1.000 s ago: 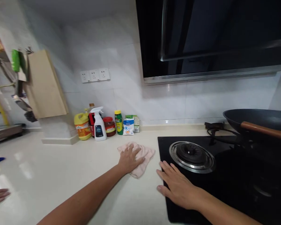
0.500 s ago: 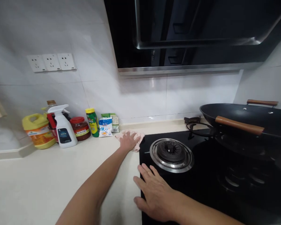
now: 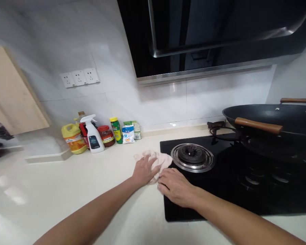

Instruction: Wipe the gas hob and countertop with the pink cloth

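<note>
A pale pink cloth lies crumpled on the countertop, reaching over the left edge of the black glass hob. My left hand presses down on it from above, fingers draped over the fabric and holding it against the surface. Close beside it, my right hand rests over the hob's left edge. Its fingers are bent and drawn together against the cloth's lower right side; whether they pinch the fabric is hidden. Just beyond the right hand sits a round gas burner with a metal ring.
A black wok with wooden handles stands on the right burner. Along the wall are a yellow jug, a white spray bottle, a red-lidded jar, a green shaker and small packets. The range hood hangs above.
My left hand has drawn the cloth back from the wall, nearer to me. My right hand has moved up beside it, its spread fingers now bent together. The view has turned left.
</note>
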`<state>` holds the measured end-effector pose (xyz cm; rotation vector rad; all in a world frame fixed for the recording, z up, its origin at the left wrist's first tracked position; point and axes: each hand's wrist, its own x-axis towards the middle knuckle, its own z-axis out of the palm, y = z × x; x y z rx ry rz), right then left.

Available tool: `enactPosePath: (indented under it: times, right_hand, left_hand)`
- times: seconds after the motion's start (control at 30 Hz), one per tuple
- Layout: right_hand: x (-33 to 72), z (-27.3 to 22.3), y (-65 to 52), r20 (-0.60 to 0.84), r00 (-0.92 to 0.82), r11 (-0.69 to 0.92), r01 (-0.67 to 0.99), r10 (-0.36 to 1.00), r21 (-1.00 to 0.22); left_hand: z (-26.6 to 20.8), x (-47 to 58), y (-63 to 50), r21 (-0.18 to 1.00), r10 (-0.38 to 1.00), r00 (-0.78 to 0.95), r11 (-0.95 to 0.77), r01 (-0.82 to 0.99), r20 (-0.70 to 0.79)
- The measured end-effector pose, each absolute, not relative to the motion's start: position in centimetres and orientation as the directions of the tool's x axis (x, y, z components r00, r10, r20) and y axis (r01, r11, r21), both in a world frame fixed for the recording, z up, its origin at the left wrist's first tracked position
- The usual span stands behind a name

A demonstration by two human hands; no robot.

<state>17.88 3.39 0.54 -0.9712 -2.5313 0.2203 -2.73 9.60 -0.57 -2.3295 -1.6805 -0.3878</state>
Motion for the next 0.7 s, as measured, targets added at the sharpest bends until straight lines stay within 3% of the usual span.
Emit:
enactPosePath:
  times: [0.17, 0.33, 0.57, 0.7]
  right_hand:
    - [17.7, 0.6, 3.2, 0.537, -0.546, 0.744, 0.612, 0.643, -0.267]
    - [17.7, 0.3, 3.6, 0.626, -0.518, 0.782, 0.567, 0.583, -0.259]
    - [18.0, 0.7, 4.0, 0.766, -0.409, 0.808, 0.541, 0.495, -0.233]
    - [17.9, 2.1, 2.8, 0.834, -0.408, 0.871, 0.463, 0.372, -0.162]
  left_hand:
    - [-1.4, -4.9, 0.4, -0.040, 0.816, 0.404, -0.427, 0.903, 0.413]
    - [-1.9, -5.1, -5.1, -0.018, 0.796, 0.478, -0.508, 0.861, 0.372]
    - [-1.2, -4.0, -4.2, 0.045, 0.786, 0.507, -0.555, 0.830, 0.353]
    - [-1.1, -1.5, -1.2, 0.093, 0.792, 0.464, -0.538, 0.838, 0.398]
